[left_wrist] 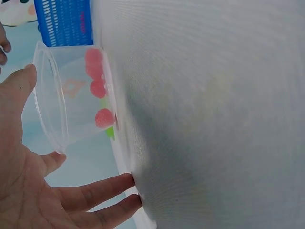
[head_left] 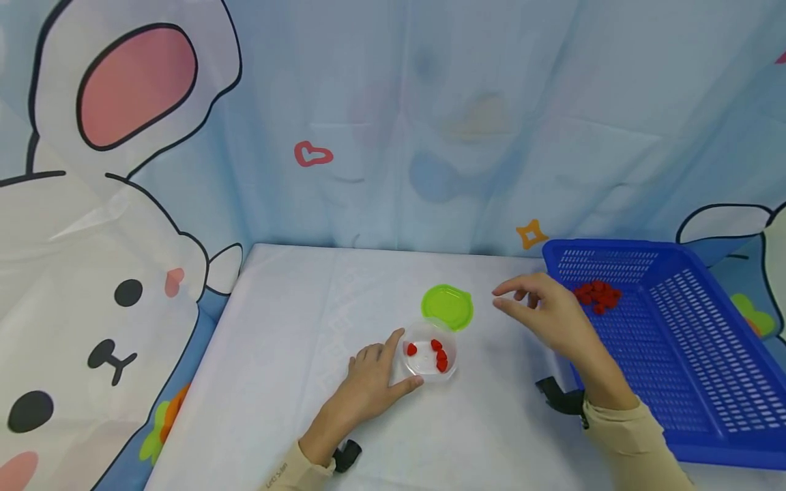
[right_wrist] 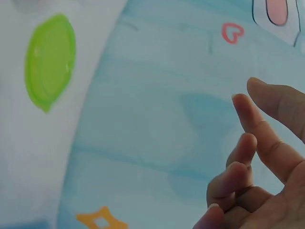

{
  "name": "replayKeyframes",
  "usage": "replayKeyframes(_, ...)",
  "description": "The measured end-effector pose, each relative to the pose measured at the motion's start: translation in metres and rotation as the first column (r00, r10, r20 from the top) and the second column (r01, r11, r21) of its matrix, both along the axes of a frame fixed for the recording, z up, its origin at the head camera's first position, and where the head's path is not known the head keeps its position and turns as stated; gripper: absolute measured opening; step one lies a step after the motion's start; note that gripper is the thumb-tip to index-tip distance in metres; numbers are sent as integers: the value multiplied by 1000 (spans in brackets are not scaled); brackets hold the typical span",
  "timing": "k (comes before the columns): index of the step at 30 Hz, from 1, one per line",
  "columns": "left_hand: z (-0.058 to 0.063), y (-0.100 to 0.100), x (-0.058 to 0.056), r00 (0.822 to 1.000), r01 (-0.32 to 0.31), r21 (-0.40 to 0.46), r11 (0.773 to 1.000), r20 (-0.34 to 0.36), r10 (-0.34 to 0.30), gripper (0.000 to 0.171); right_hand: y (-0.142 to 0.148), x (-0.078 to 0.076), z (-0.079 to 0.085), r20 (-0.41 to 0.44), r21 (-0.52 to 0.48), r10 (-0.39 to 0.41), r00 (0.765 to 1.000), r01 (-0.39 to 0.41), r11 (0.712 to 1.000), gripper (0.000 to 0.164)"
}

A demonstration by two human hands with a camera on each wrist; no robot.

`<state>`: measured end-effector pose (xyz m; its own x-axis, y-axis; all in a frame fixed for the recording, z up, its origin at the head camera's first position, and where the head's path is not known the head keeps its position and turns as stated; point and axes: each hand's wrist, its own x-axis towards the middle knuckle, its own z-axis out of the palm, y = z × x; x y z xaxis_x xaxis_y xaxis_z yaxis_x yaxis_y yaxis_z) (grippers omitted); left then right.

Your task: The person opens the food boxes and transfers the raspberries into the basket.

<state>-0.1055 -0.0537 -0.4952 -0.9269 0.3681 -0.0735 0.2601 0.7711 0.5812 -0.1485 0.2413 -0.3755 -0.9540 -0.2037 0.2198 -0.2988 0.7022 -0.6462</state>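
A clear plastic cup (head_left: pixel 420 372) stands upright on the white cloth with several small red raspberry-like pieces (left_wrist: pixel 105 118) at its bottom. My left hand (head_left: pixel 371 382) holds the cup by its rim, thumb and index finger on either side; two other fingertips rest on the cloth. Just behind the cup lies a flat green lid (head_left: pixel 447 307). My right hand (head_left: pixel 549 314) is in the air between the lid and the basket, thumb and index apart with nothing between them. Its other fingers are loosely bent.
On the right sits a blue perforated basket (head_left: pixel 681 341), with a small pile of red pieces (head_left: pixel 598 296) near its far left corner. Behind the table hangs a blue printed curtain (head_left: pixel 381 198).
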Motion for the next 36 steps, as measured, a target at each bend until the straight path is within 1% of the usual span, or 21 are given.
replayKeyframes(4, 0, 0, 0, 1000, -6, -5, 1000, 11, 6, 90, -22, -1, -24, -2, -28, 13, 1000, -13, 1000, 13)
replayKeyframes(8, 0, 0, 0, 1000, -12, -12, 1000, 16, 12, 90, -40, -2, -52, 29, -68, 12, 1000, -10, 998, 13)
replayKeyframes(12, -1, -1, 1, 1000, -12, -15, 1000, 4, 12, 90, -58, -4, -78, 68, -88, 3, 998, 3, 996, 13)
replayKeyframes(15, -1, -1, 1, 1000, -10, -18, 1000, 1, 10, 90, -69, -4, -95, 110, -85, -10, 994, 19, 996, 13)
replayKeyframes(18, -2, -2, 1, 1000, -7, -18, 1000, 5, 7, 90, -78, -5, -107, 143, -74, -40, 989, 51, 996, 13)
replayKeyframes(22, -1, -2, 2, 1000, -5, -15, 1000, 4, 5, 89, -87, -7, -116, 156, -46, -59, 986, 67, 997, 11)
replayKeyframes(25, -1, -2, 2, 1000, -5, -15, 1000, -3, 5, 89, -91, -8, -120, 153, 19, -40, 987, 38, 999, 8)
replayKeyframes(28, -1, -1, 2, 1000, -2, -17, 1000, -11, 2, 89, -95, -9, -122, 155, 98, -23, 988, 8, 995, 8)
replayKeyframes(33, -1, -1, 2, 1000, -1, -17, 1000, -19, 0, 89, -103, -9, -119, 137, 243, -25, 990, -9, 970, 6)
replayKeyframes(36, -1, -1, 2, 1000, 1, -13, 1000, -21, -1, 89, -107, -10, -118, 120, 303, -35, 992, -3, 953, 6)
